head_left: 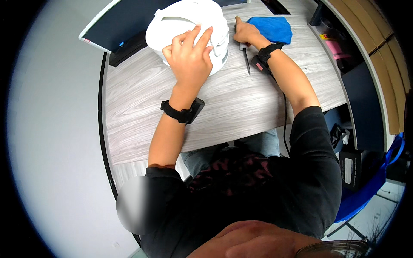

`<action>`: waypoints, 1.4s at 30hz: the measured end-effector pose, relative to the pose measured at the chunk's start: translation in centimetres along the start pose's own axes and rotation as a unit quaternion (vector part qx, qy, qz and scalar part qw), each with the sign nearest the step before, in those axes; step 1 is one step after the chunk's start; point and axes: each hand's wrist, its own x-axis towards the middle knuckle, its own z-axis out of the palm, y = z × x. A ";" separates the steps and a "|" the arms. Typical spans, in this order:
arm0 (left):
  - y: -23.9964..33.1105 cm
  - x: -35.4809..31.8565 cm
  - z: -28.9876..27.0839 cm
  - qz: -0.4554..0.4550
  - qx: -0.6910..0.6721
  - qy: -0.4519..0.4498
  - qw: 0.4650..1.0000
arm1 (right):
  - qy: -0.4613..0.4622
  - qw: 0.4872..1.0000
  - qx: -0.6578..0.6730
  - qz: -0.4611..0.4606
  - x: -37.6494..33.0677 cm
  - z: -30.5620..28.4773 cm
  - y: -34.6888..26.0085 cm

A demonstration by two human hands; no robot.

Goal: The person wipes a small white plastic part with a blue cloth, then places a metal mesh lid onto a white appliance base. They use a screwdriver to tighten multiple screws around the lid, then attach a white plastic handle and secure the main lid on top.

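Observation:
A rounded white appliance, which looks like a rice cooker, stands at the back of the table with a curved slot and handle on its top. My left hand lies against it, fingers spread, holding nothing. To the right, my right hand is closed around the grey handle of a screwdriver. Its dark shaft points back toward me over the tabletop, while most of the handle is hidden by the fingers. Just beyond that hand is a crumpled blue cloth.
The wood-grain table has a dark-panelled partition at its left back. Shelves holding a pink item and cardboard boxes line the right. A black cable runs from my right wrist device over the table edge.

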 end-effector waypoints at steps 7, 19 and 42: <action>1.4 0.5 -0.7 -0.013 -0.015 -0.016 1.000 | 0.121 0.972 0.200 -0.029 -4.9 -4.3 3.7; 13.5 4.0 8.3 -0.011 -0.328 -0.336 0.883 | 0.351 0.805 0.469 0.095 -19.3 -8.5 20.0; 20.9 3.5 18.2 -0.055 -0.327 -0.460 0.823 | 0.376 0.755 0.522 0.126 -25.2 -7.8 25.4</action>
